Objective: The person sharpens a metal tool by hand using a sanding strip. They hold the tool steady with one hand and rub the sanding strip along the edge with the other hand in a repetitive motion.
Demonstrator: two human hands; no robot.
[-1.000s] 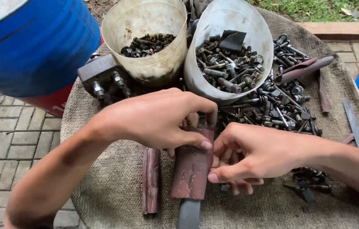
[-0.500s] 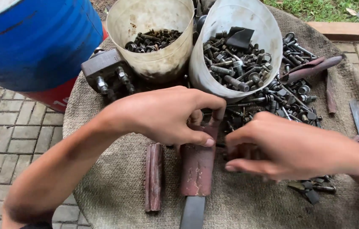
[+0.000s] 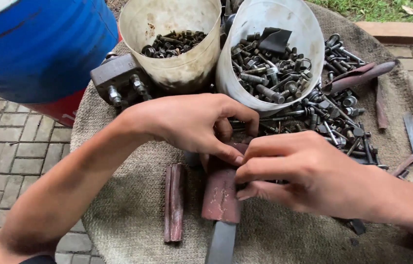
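Down at the middle of the burlap-covered table (image 3: 133, 215), I have both hands meeting over a rusty flat metal piece (image 3: 222, 195), and that piece lies directly under the fingertips. My left hand (image 3: 191, 122) comes in from the left, thumb and forefinger pinched closed at the piece's upper end; whether something small sits in that pinch I cannot tell. My right hand (image 3: 309, 171) comes in from the right, fingers curled and pressed on the piece's upper right edge, thumb on top. The two hands touch each other just above it.

Below the piece a dark flat bar (image 3: 221, 244) runs off the bottom edge. Just beside it on the left lies a rusty folded strip (image 3: 173, 203), apart from my fingers. Ahead, the room closes quickly: two white buckets of bolts (image 3: 187, 68) (image 3: 245, 88) stand side by side, and a loose heap of bolts (image 3: 333, 117) spreads right behind my right hand. A grey metal block (image 3: 116, 80) sits left of the buckets, a blue drum (image 3: 35, 49) beyond it. Open burlap lies nearest me, lower left and lower right.
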